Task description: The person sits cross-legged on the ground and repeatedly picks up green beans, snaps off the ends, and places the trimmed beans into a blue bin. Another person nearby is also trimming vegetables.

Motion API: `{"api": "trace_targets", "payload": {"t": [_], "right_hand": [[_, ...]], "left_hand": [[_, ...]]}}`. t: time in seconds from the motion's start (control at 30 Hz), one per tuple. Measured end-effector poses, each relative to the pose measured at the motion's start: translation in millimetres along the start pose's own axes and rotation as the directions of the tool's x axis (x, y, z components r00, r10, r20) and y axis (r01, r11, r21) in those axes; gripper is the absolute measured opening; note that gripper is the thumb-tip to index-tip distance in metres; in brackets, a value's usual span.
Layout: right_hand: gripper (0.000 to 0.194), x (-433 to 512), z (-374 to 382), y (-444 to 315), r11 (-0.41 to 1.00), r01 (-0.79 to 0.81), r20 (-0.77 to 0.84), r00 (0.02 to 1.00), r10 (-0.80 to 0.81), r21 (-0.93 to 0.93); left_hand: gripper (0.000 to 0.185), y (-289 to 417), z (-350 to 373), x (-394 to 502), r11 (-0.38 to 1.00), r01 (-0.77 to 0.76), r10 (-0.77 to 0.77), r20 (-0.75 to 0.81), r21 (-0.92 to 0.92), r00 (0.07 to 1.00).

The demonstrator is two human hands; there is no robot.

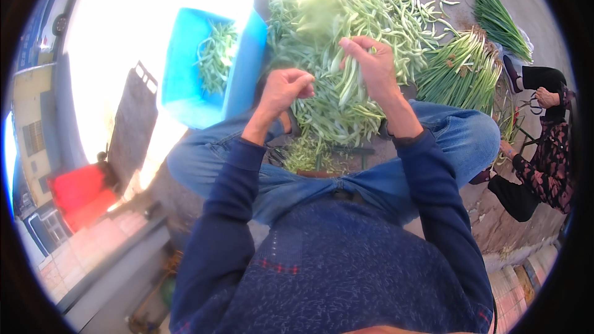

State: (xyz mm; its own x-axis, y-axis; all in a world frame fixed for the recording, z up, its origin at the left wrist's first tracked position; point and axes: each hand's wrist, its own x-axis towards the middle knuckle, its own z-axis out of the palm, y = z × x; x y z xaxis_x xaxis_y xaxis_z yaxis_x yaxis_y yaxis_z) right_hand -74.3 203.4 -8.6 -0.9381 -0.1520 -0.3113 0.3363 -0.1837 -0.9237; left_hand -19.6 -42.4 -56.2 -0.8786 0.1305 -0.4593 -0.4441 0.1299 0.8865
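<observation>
My right hand (373,65) grips several long pale green beans (351,84) that hang below its fingers. Across from it, my left hand (288,87) has thumb and fingertips pinched together. Whether a tiny scrap sits between those fingertips is too small to tell. Under and beyond both hands spreads a large heap of green beans (399,14), partly washed out by glare. Left of the heap, a blue plastic crate (185,65) lets some loose beans (218,58) show inside. Small green trimmings (304,155) lie on the ground between my legs.
A pile of scallions or similar greens (459,72) lies right of the beans, with a green bundle (499,18) behind it. At the right a seated person's hand (547,97) holds scissors (534,104). A red object (81,192) stands at the left.
</observation>
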Motion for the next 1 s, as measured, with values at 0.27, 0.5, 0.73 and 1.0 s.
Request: {"api": "trace_targets", "payload": {"t": [0.27, 0.5, 0.73, 1.0], "right_hand": [[0.028, 28.3, -49.5, -4.3, 0.807, -0.144, 0.043, 0.988, 0.145, 0.572], [0.03, 32.3, -39.2, 2.2, 0.859, -0.212, 0.029, 0.974, 0.224, 0.466], [0.026, 32.7, -31.8, 1.4, 0.839, -0.287, 0.064, 0.955, 0.291, 0.463], [0.019, 34.0, -21.2, 12.3, 0.905, -0.302, 0.057, 0.953, 0.299, 0.299]], "left_hand": [[0.025, -168.2, -28.6, 18.9, 0.627, 0.245, -0.259, -0.098, 0.739, 0.961], [0.036, -142.6, -29.2, 99.8, 0.619, 0.274, 0.076, -0.404, 0.736, 0.912], [0.029, -166.9, -42.1, 128.3, 0.654, 0.352, -0.111, -0.375, 0.67, 0.92], [0.029, -142.4, -48.4, 67.6, 0.946, 0.321, -0.306, -0.2, 0.049, 0.931]]}}
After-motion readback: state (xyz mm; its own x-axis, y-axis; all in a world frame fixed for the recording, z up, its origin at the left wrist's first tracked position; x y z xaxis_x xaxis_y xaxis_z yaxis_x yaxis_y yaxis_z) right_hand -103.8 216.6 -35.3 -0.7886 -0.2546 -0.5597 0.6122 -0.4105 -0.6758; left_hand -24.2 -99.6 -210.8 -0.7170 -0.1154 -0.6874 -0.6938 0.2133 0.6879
